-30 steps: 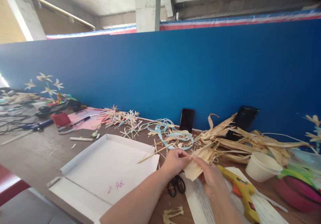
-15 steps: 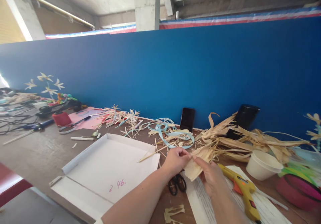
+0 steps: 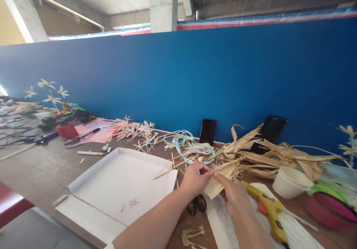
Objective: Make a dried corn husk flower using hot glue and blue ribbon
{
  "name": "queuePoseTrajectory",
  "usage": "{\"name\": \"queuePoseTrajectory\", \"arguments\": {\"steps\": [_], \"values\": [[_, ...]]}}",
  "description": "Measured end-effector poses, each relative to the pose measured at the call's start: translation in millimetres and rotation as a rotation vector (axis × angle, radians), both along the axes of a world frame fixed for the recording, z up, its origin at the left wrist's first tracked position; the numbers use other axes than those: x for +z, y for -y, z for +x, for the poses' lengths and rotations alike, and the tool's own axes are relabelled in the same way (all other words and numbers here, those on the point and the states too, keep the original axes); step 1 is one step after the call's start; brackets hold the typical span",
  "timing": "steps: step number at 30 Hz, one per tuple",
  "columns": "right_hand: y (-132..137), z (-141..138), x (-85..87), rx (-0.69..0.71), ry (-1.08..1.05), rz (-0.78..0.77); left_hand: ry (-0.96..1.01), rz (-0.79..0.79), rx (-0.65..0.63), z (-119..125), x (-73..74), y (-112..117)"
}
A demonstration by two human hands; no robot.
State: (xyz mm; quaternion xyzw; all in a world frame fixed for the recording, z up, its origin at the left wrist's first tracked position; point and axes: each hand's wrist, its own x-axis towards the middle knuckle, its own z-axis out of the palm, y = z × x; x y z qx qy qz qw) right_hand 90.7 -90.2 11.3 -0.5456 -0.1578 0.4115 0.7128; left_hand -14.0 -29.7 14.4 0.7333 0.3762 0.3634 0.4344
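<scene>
Both hands meet over a dried corn husk (image 3: 216, 186), pale and flat, its strips fanning out toward the back. My left hand (image 3: 196, 177) pinches the husk's left edge between thumb and finger. On its right side, my right hand (image 3: 232, 191) grips it, with the thumb laid near the left fingertips. Just below the left hand lie black-handled scissors (image 3: 197, 204), their blades hidden under the hands and husk. A yellow glue gun (image 3: 267, 208) rests on printed paper (image 3: 223, 219) to the right of my right hand.
A white box lid (image 3: 139, 189) marked "2.46." lies left. Behind are light-blue ribbon (image 3: 181, 146), a phone (image 3: 208, 131) against the blue partition (image 3: 178, 81), and piled husks (image 3: 292, 158). At right stand a white cup (image 3: 291, 184) and a pink bowl (image 3: 329, 210). Husk scraps (image 3: 192, 235) lie in front.
The view has shifted very slightly. Both hands keep their hold on the husk in nearly the same place.
</scene>
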Motion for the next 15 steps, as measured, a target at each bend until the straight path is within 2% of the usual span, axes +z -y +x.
{"name": "queuePoseTrajectory", "arguments": {"steps": [6,15], "values": [[0.2,-3.0,3.6,-0.088,0.018,-0.028,-0.033,0.364,0.016,-0.3,0.9,5.1],[-0.8,-2.0,6.2,-0.157,-0.023,-0.023,-0.151,0.705,-0.016,-2.9,4.8,8.7]]}}
